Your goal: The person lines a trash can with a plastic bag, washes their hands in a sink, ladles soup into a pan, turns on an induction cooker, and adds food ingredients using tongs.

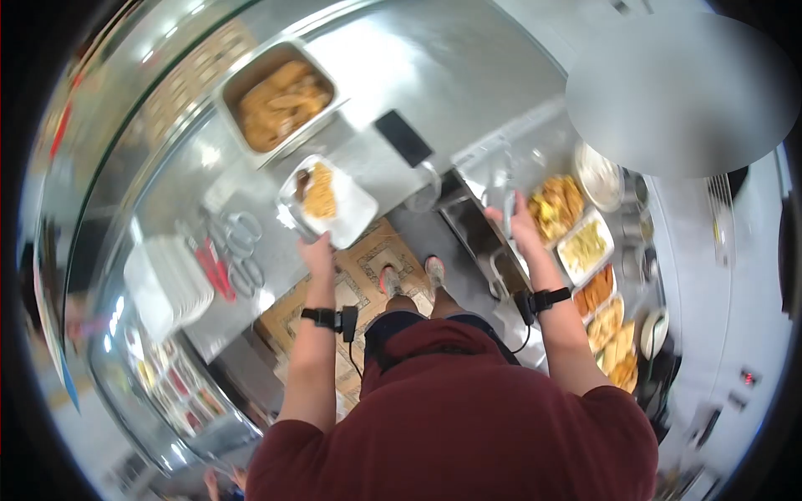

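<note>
My left hand (316,249) is closed at the near edge of a white tray (357,210), by a shiny metal tool whose shape is blurred. On the tray lie orange-yellow food (320,192) and a small dark brown piece. To the right, my right hand (520,219) is closed around the grey handle of a utensil (508,204), beside a dish of yellow-orange food (555,206). The utensil's far end is blurred.
A deep metal pan (284,104) of fried pieces stands behind the tray. A black phone (403,138) lies on the counter. Scissors (217,267) and stacked white trays (167,280) are at the left; more food dishes (585,248) line the right.
</note>
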{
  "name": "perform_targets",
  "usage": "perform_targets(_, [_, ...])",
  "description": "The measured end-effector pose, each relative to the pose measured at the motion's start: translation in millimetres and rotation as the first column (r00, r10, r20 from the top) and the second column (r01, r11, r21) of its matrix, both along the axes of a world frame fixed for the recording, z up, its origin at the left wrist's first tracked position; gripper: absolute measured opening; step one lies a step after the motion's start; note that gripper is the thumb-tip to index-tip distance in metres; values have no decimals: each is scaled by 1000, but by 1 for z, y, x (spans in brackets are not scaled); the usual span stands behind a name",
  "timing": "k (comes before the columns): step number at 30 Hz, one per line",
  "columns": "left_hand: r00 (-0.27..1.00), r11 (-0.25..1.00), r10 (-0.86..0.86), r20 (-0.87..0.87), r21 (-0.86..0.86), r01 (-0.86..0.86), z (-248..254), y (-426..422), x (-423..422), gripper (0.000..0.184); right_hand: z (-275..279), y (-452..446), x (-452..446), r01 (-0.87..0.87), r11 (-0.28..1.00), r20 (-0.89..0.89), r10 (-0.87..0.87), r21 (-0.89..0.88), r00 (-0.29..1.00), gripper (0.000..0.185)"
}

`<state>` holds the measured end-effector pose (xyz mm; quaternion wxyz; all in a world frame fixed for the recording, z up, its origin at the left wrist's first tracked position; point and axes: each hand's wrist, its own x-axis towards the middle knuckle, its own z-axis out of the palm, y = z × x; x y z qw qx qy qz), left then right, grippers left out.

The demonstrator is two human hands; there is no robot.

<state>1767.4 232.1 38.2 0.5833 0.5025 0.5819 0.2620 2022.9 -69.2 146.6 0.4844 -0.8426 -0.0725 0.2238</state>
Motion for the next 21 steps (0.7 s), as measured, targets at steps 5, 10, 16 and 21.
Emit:
perform_targets(5, [990, 967, -130, 53, -214, 139, 26, -11, -10, 17, 39, -101, -87, -54, 993, -281, 81, 103, 956, 65])
perform_targets(10, [926, 935, -352, -134, -87, 343, 21, -8, -35, 26, 34, -217, -159, 22, 1000, -112, -21, 9, 994, 47])
perform_targets(16, [860, 854, -505, -73, 103, 510, 30, -71, -45, 46, 20, -354, -268, 485, 858, -289, -428, 169, 857, 38])
perform_targets(21, [679, 685, -728, 99, 55, 726, 74, -211, -21, 48, 5, -479, -377, 672, 722, -164, -652, 166, 740, 36])
